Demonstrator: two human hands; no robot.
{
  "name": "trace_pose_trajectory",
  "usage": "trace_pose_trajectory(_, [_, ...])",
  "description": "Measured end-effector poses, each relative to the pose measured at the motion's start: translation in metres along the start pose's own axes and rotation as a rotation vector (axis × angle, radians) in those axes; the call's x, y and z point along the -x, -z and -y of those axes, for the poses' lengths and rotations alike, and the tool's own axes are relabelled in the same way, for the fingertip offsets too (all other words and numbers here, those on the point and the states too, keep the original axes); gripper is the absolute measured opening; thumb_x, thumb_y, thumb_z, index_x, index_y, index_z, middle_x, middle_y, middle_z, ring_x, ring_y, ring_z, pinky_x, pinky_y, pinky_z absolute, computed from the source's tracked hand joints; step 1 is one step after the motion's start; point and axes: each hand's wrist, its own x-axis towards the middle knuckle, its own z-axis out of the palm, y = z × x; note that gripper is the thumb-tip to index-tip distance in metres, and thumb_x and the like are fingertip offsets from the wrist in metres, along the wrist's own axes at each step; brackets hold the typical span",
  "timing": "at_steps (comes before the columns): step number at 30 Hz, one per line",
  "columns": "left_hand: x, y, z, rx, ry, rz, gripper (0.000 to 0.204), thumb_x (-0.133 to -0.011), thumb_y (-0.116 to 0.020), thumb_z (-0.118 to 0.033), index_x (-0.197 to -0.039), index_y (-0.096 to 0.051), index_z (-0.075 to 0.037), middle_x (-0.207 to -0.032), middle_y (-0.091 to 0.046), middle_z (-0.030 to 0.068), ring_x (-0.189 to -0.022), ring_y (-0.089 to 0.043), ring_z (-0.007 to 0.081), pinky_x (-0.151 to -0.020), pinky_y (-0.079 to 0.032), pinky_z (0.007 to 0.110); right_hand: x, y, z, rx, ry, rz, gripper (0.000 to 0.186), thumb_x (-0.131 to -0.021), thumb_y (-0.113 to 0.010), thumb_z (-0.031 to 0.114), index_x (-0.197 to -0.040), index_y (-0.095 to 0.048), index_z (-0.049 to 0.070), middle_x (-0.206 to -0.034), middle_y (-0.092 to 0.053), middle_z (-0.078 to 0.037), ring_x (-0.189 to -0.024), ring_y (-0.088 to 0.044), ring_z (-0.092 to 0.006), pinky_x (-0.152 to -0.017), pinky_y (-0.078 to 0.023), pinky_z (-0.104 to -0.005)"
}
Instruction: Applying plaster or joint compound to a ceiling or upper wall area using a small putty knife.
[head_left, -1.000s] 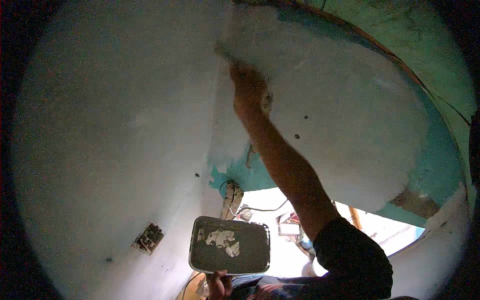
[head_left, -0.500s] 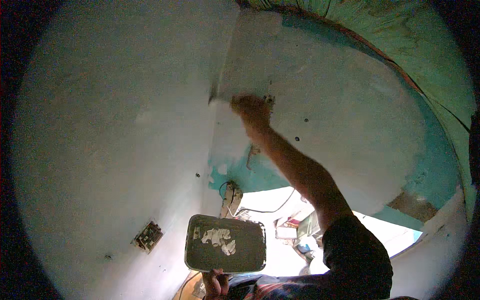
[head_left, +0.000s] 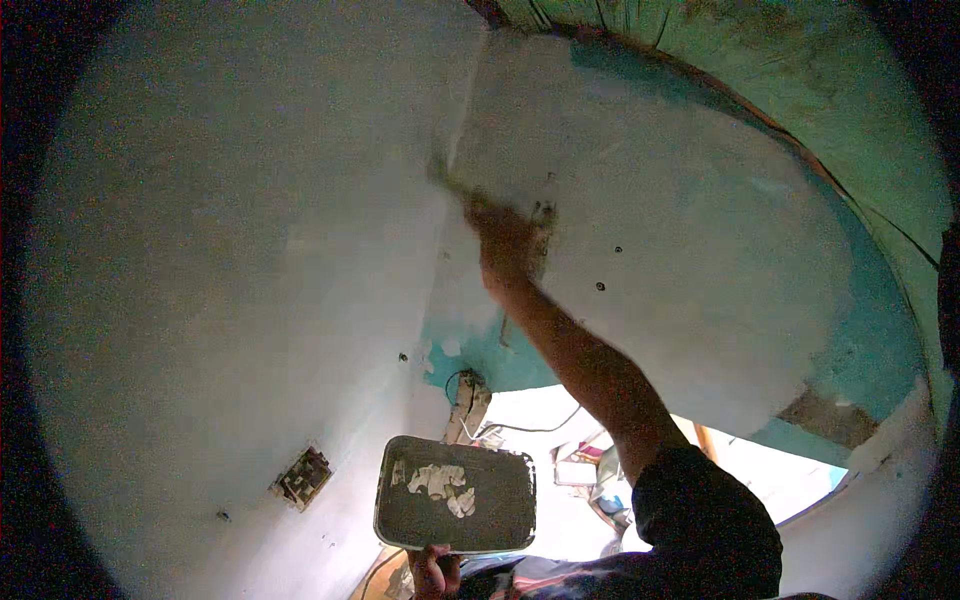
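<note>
My right hand (head_left: 500, 235) is raised to the corner between two walls, closed around the handle of a putty knife (head_left: 455, 183). Motion smears the tool, and its dark thin end lies at or close to the left wall (head_left: 250, 210) by the corner; contact cannot be made out. Low in the picture, my left hand (head_left: 434, 572) grips the near edge of a shallow rectangular tray (head_left: 500, 525). The tray has a dark grey inside and a pale rim. White lumps of filler (head_left: 437, 481) lie in its middle.
An open electrical box (head_left: 302, 479) is set in the left wall. The right wall (head_left: 700, 220) is pale with turquoise patches and small holes. A cable (head_left: 535, 430) hangs below it, beside a bright opening with clutter. Green sheeting (head_left: 800, 70) covers the upper right.
My right hand has shifted slightly, and the knife's end has moved a little up and right along the corner. The tray stays nearly where it was, and the view has shifted slightly.
</note>
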Motion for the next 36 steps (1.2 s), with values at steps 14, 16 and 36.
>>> trace_pose_trajectory(14, [-0.012, 0.021, 0.028, 0.210, -0.006, -0.009, 0.022, -0.092, -0.065, -0.015, -0.111, -0.059, -0.010, -0.088, -0.060, 0.0057, -0.079, -0.060, 0.0167, -0.062, -0.053, 0.032, -0.150, 0.038, -0.022, -0.232, 0.391, -0.547, 0.019, -0.091, -0.063, 0.007, -0.110, -0.067, 0.004, -0.107, -0.069, -0.012, -0.101, -0.065, -0.0295, -0.089, -0.053, -0.0423])
trace_pose_trajectory(16, [-0.022, 0.042, 0.042, 0.200, 0.018, 0.001, 0.022, -0.091, -0.067, -0.017, -0.110, -0.061, -0.008, -0.092, -0.062, 0.0075, -0.082, -0.061, 0.0172, -0.063, -0.053, 0.032, -0.174, 0.035, -0.010, -0.674, 0.386, -0.579, 0.025, -0.087, -0.066, 0.006, -0.113, -0.067, 0.005, -0.113, -0.068, -0.014, -0.107, -0.065, -0.0306, -0.092, -0.053, -0.0418])
trace_pose_trajectory(36, [-0.021, 0.027, 0.030, 0.252, 0.011, 0.067, 0.013, -0.092, -0.066, -0.015, -0.101, -0.062, -0.005, -0.080, -0.063, 0.0074, -0.074, -0.060, 0.0174, -0.060, -0.053, 0.035, -0.210, 0.023, -0.023, -0.549, 0.269, -0.484, 0.024, -0.093, -0.065, 0.015, -0.103, -0.063, -0.007, -0.102, -0.065, -0.018, -0.099, -0.064, -0.0294, -0.095, -0.053, -0.0455])
